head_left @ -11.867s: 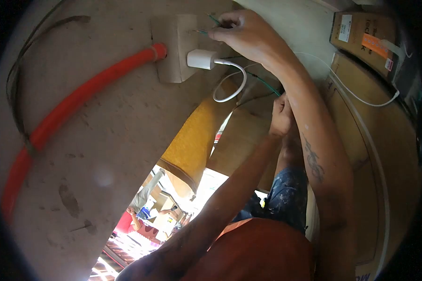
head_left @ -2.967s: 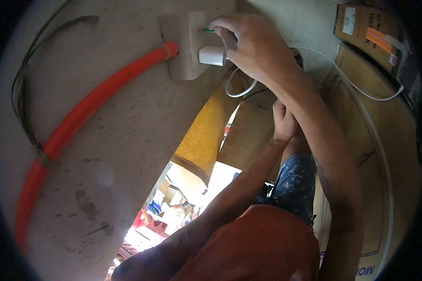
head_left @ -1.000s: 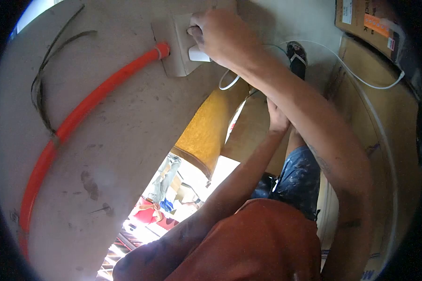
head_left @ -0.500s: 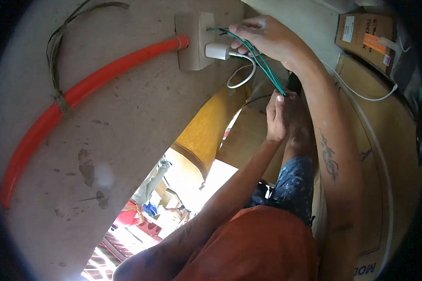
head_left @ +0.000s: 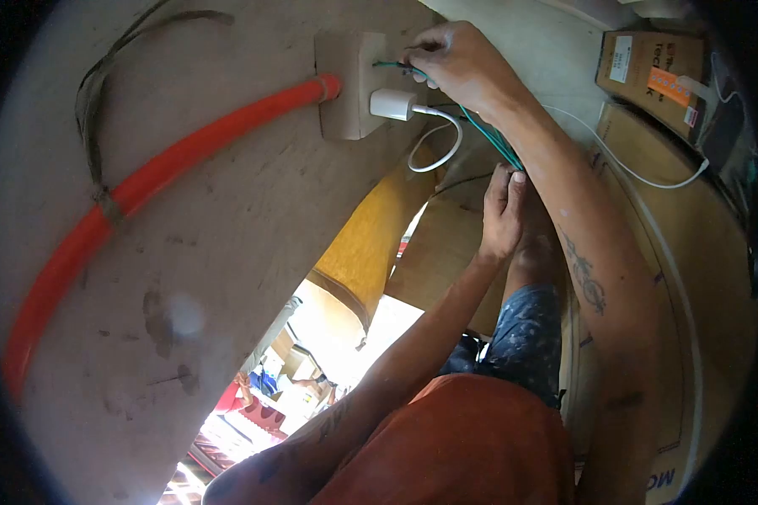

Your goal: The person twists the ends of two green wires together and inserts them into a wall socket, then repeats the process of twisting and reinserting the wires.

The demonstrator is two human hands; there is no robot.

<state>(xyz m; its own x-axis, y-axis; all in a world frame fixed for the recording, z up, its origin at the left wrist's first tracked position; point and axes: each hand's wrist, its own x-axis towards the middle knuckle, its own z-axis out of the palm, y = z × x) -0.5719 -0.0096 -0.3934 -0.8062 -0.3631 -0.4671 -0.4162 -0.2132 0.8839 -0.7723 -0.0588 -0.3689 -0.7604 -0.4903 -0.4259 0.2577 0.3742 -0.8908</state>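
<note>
Thin green wires (head_left: 490, 130) run from the side of a white wall box (head_left: 364, 84), pass my right hand and reach my left. With its fingertips pinched, my right hand (head_left: 459, 63) holds the wires close to the box. Lower down, my left hand (head_left: 503, 210) is closed on the far part of the same wires, thumb up. Just below my right hand, a white charger plug (head_left: 392, 104) sits against the box, its white cable (head_left: 457, 145) looping downward. The wire tips at the box are too small to make out.
A red corrugated conduit (head_left: 185, 145) curves along the wall into the box, tied with a dark strip (head_left: 105, 202). Cardboard boxes (head_left: 648, 76) stand at the right, with a white cord (head_left: 627, 158) across them. Another person's red sleeve (head_left: 230, 397) shows through the opening below.
My right hand has moved slightly left toward the box, and its fingers have drawn together on the wires. My left hand keeps its hold. The view has shifted a little.
</note>
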